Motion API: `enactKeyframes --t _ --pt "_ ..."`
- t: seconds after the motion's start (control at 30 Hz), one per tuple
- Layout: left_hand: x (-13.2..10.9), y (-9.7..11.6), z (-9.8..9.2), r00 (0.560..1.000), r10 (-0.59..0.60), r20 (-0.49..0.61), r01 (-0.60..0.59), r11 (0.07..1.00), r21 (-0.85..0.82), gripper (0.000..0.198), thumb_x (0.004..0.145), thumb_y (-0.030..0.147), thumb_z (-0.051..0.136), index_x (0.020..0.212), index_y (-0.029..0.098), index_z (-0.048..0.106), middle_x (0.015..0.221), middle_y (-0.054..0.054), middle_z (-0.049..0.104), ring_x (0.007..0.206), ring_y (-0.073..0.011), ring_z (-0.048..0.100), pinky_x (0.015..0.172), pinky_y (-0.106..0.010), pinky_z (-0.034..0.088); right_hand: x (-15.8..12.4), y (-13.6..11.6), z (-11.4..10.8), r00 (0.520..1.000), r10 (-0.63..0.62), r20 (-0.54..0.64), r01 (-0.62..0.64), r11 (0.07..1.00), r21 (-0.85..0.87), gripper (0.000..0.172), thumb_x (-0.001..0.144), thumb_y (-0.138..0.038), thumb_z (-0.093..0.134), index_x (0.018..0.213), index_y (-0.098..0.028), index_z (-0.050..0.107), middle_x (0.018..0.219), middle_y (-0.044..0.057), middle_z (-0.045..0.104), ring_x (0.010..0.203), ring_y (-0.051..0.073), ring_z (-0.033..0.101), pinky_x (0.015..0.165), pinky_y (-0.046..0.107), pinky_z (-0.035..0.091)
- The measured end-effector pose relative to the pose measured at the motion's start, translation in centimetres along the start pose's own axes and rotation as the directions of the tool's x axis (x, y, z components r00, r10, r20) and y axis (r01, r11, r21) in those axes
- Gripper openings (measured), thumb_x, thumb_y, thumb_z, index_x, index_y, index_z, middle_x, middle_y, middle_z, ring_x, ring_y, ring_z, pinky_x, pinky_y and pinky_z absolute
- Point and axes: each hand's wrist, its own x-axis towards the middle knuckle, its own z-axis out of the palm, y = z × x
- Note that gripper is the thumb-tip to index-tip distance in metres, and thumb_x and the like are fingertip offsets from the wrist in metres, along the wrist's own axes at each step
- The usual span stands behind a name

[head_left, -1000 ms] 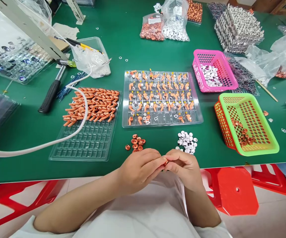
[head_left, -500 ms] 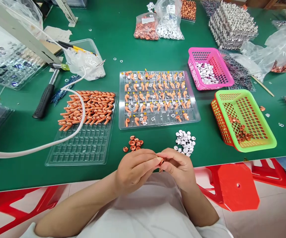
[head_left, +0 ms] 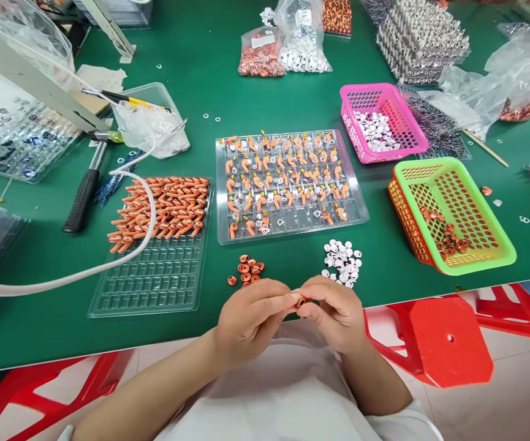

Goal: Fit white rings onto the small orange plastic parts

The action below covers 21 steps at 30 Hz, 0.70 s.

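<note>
Main change we log: more of the small copper-coloured piece (head_left: pixel 300 301) shows between the fingers now, a dark opening in its end; a second ago the fingertips covered most of it; whether the piece was turned or the fingers shifted, we cannot tell. Left hand (head_left: pixel 253 321) grips it between thumb and fingers; right hand (head_left: pixel 333 312) has thumb and forefinger closed about its other side; so grip on both sides is grasping the same piece, just past the near edge of the tabletop (head_left: pixel 200 55), above the lap; any second part in there is too hidden for us to call.

We read this as fine handling in progress, nothing set down; the hands have stayed together throughout, and the whole view has only drifted with the head. Loose copper-coloured cups (head_left: pixel 247 269) lie just beyond the left hand, white discs (head_left: pixel 342 263) just beyond the right; both piles look unchanged to us, same for the clear tray (head_left: pixel 362 211) of curved orange pieces, with bare slots in its nearest row; pink basket (head_left: pixel 414 146) and lime-green basket (head_left: pixel 501 257) stand off to the right, also unchanged; so we judge the work has advanced only at the fingertips.
</note>
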Motion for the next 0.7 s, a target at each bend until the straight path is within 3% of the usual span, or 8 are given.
enactKeyframes --t 0.1,0.17,0.23,0.3,0.4,0.53,0.6,0.7 --pt "0.2 0.4 -0.2 0.987 -0.156 0.042 0.160 0.974 -0.157 0.029 0.088 0.006 0.063 0.114 0.017 0.070 0.090 -0.011 0.077 0.086 -0.0192 0.073 0.076 -0.030 0.061 0.1 -0.3 -0.6 0.995 -0.101 0.025 0.104 0.975 -0.194 0.023 0.091 -0.018 0.065 0.114 -0.022 0.068 0.084 0.006 0.072 0.073 0.016 0.066 0.061 0.027 0.055" --pt "0.3 0.8 -0.3 0.949 -0.307 0.065 0.314 0.919 -0.237 0.023 0.085 0.012 0.070 0.107 0.017 0.074 0.090 -0.011 0.079 0.083 -0.0198 0.075 0.075 -0.029 0.062 0.1 -0.4 -0.9 0.986 -0.152 0.072 0.167 0.937 -0.307 0.026 0.091 -0.015 0.065 0.116 -0.021 0.065 0.087 0.007 0.072 0.073 0.016 0.065 0.062 0.027 0.055" --pt "0.5 1.0 -0.3 0.863 -0.499 0.082 0.494 0.797 -0.347 0.015 0.082 0.015 0.074 0.097 0.018 0.078 0.089 -0.009 0.080 0.078 -0.0197 0.076 0.072 -0.027 0.063 0.1 -0.4 -1.1 0.970 -0.200 0.136 0.238 0.888 -0.393 0.029 0.091 -0.014 0.064 0.119 -0.019 0.062 0.090 0.008 0.071 0.076 0.017 0.065 0.064 0.028 0.055" --pt "0.7 1.2 -0.1 0.748 -0.652 0.124 0.618 0.615 -0.490 0.008 0.080 0.017 0.076 0.088 0.018 0.079 0.087 -0.008 0.080 0.077 -0.0200 0.077 0.070 -0.027 0.065 0.1 -0.5 -1.3 0.952 -0.233 0.199 0.301 0.832 -0.467 0.030 0.091 -0.013 0.063 0.121 -0.017 0.060 0.090 0.009 0.071 0.076 0.018 0.063 0.064 0.029 0.054" --pt "1.1 1.3 0.2 0.628 -0.751 0.205 0.677 0.397 -0.620 0.005 0.076 0.017 0.080 0.080 0.016 0.078 0.082 -0.007 0.080 0.076 -0.0204 0.077 0.073 -0.030 0.066 0.3 -0.7 -1.5 0.930 -0.239 0.279 0.358 0.757 -0.547 0.030 0.093 -0.014 0.060 0.122 -0.014 0.058 0.082 0.007 0.068 0.069 0.018 0.061 0.059 0.030 0.051" --pt "1.3 1.2 0.3 0.532 -0.808 0.253 0.709 0.262 -0.655 0.010 0.070 0.017 0.085 0.076 0.015 0.077 0.077 -0.005 0.080 0.072 -0.0174 0.075 0.072 -0.029 0.065 0.8 -1.1 -1.6 0.909 -0.240 0.341 0.406 0.694 -0.595 0.029 0.095 -0.015 0.056 0.124 -0.015 0.055 0.078 0.005 0.067 0.066 0.017 0.059 0.055 0.029 0.049" --pt "1.1 1.0 0.5 0.509 -0.820 0.262 0.705 0.223 -0.673 0.011 0.068 0.018 0.086 0.074 0.015 0.077 0.077 -0.005 0.079 0.071 -0.0164 0.074 0.070 -0.028 0.064 1.0 -1.1 -1.6 0.907 -0.242 0.345 0.412 0.684 -0.603 0.028 0.096 -0.016 0.054 0.124 -0.016 0.054 0.077 0.004 0.067 0.064 0.017 0.058 0.054 0.028 0.048" --pt "0.7 0.5 0.7 0.519 -0.817 0.252 0.665 0.199 -0.720 0.014 0.066 0.019 0.088 0.070 0.015 0.076 0.076 -0.004 0.079 0.067 -0.0143 0.072 0.067 -0.026 0.063 1.0 -1.0 -1.4 0.909 -0.255 0.330 0.410 0.691 -0.596 0.026 0.097 -0.017 0.053 0.123 -0.016 0.053 0.075 0.004 0.067 0.063 0.016 0.059 0.054 0.028 0.049"
